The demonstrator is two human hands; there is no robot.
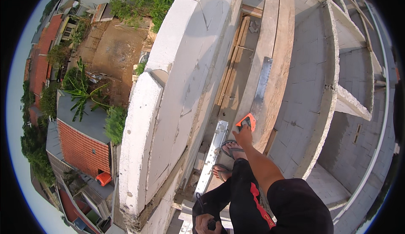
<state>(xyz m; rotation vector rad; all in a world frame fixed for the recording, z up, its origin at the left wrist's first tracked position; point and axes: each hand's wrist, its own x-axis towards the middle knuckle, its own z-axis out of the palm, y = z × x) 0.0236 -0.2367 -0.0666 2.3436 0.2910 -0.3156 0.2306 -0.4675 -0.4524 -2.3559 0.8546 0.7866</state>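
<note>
The right hand (243,135) is wrapped around the orange handle of a hand saw (258,94).
The saw's blade is laid along a wooden plank (276,35) beside the white block wall (177,65). The left hand (206,224) is clenched around a small dark object low in view, which cannot be identified.

Wooden plank (276,44) runs lengthwise beside white block wall (177,78); metal saw blade (261,84) lies flat on it, orange handle (247,121) at near end.
</note>
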